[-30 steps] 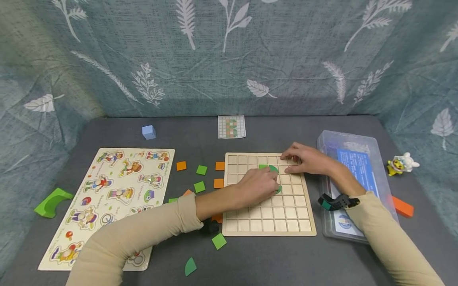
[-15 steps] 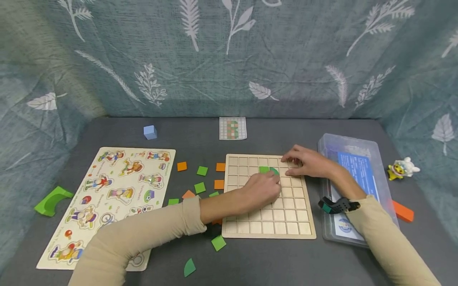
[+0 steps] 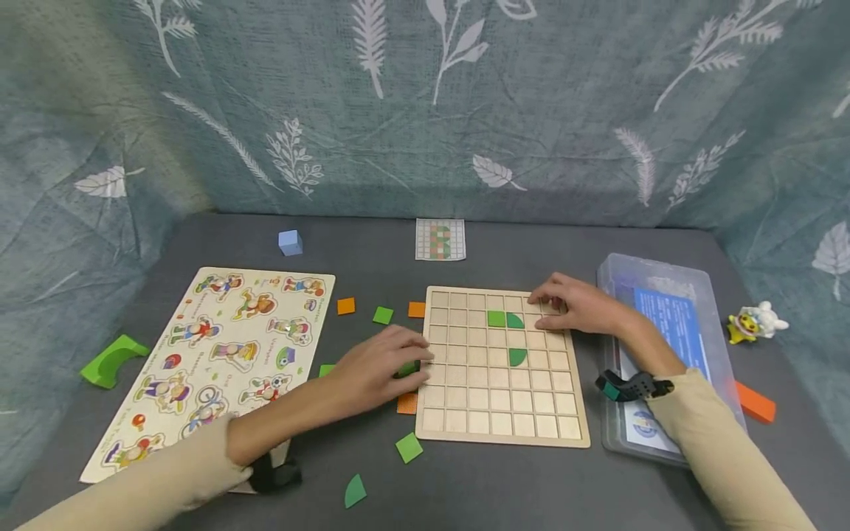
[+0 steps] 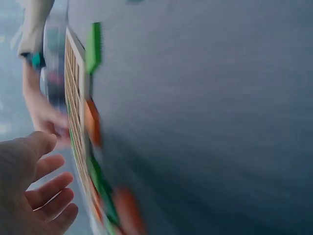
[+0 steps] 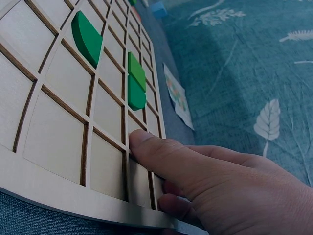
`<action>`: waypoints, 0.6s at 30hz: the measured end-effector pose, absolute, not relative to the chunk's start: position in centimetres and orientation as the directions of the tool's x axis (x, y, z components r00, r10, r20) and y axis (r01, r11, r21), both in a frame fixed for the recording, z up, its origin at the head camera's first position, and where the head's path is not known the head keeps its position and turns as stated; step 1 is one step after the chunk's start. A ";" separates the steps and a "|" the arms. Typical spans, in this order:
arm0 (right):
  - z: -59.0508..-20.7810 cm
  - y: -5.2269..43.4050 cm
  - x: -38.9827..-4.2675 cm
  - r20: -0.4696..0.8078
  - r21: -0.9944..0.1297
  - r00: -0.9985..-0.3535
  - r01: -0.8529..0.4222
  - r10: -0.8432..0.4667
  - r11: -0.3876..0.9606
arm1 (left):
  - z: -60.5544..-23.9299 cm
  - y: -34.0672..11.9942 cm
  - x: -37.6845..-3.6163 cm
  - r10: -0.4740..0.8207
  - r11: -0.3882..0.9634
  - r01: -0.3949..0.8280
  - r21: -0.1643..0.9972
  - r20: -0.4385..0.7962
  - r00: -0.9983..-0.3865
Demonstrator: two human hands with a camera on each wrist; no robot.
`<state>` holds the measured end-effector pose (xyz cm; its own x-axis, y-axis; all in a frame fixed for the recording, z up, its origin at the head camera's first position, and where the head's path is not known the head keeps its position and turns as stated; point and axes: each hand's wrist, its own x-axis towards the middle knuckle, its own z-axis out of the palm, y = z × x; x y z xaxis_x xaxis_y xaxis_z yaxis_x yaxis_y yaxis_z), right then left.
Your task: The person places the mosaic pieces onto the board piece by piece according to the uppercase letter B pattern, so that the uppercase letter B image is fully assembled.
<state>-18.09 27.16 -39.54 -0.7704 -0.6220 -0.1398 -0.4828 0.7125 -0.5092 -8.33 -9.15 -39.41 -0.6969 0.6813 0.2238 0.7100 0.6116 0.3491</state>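
A wooden grid board (image 3: pixel 501 435) lies mid-table. Set in its cells are a light green square (image 3: pixel 496 318), a dark green quarter-circle (image 3: pixel 514 321) right beside it, and a second quarter-circle (image 3: pixel 518 358) lower down. My left hand (image 3: pixel 381 369) hovers by the board's left edge, over loose coloured tiles that it partly hides. In the left wrist view its fingers (image 4: pixel 54 188) are spread and loosely bent, holding nothing. My right hand (image 3: pixel 574 304) rests on the board's upper right part, its thumb (image 5: pixel 144 139) lying on the cells.
Orange tiles (image 3: pixel 346 306) and green tiles (image 3: pixel 383 315) lie left of the board, a loose quarter-circle (image 3: pixel 355 490) nearer the front. A picture puzzle board (image 3: pixel 226 354) stands farther left. A plastic case (image 3: pixel 654 295) lies right, a pattern card (image 3: pixel 440 240) behind.
My left hand has let go of the lower quarter-circle, leaving it on the board, and has moved left to the loose tiles. The right hand stays on the board.
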 end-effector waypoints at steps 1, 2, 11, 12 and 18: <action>-39.6 27.2 -18.0 -0.140 -0.512 -0.771 -0.481 -0.622 0.712 | -39.5 -10.5 -7.9 0.645 0.642 0.669 0.375 0.209 -0.735; -39.6 27.3 -18.0 -0.139 -0.516 -0.770 -0.480 -0.622 0.710 | -39.6 -11.7 -7.4 0.606 0.671 0.625 0.399 0.191 -0.772; -39.6 27.2 -18.0 -0.128 -0.522 -0.769 -0.484 -0.626 0.702 | -40.1 -17.3 -3.8 0.423 0.760 0.470 0.449 0.206 -0.882; -39.6 27.2 -18.0 -0.129 -0.521 -0.768 -0.486 -0.627 0.702 | -40.1 -17.5 -3.6 0.415 0.759 0.466 0.454 0.214 -0.884; -39.5 27.2 -18.0 -0.150 -0.521 -0.768 -0.474 -0.623 0.710 | -40.1 -18.2 -3.0 0.390 0.745 0.450 0.494 0.224 -0.893</action>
<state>-18.04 27.22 -39.53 -0.7676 -0.6232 -0.1499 -0.4744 0.7097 -0.5208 -2.98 -18.16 -40.05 -0.8929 0.3904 0.2243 0.4496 0.7445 0.4935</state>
